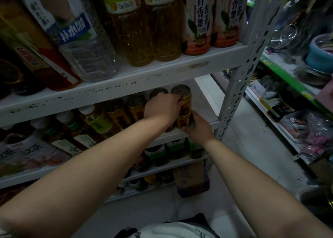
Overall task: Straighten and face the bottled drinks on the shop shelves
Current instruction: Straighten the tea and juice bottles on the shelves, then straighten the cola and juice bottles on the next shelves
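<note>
The rack [234, 97] held drinks on every level. On the top shelf [126, 79], big bottles [137, 30] stood close together with their labels mostly forward, so that level looked finished. On the next shelf [203, 108], smaller bottles [97, 122] filled the left part and a row of cans [135, 104] ran to the right; this was the level in hand. The lower levels were too dark to judge and probably remained to be done.

Both hands were on the can [183, 102] at the right end of that row, near the shelf's front edge. The left hand [162, 108] reached over from above, its fingers [178, 102] curled onto the can's upper part. The right hand [198, 129] gripped the can low down from the front, fingers wrapped round it. It stood upright, likely being turned or nudged into line.
</note>
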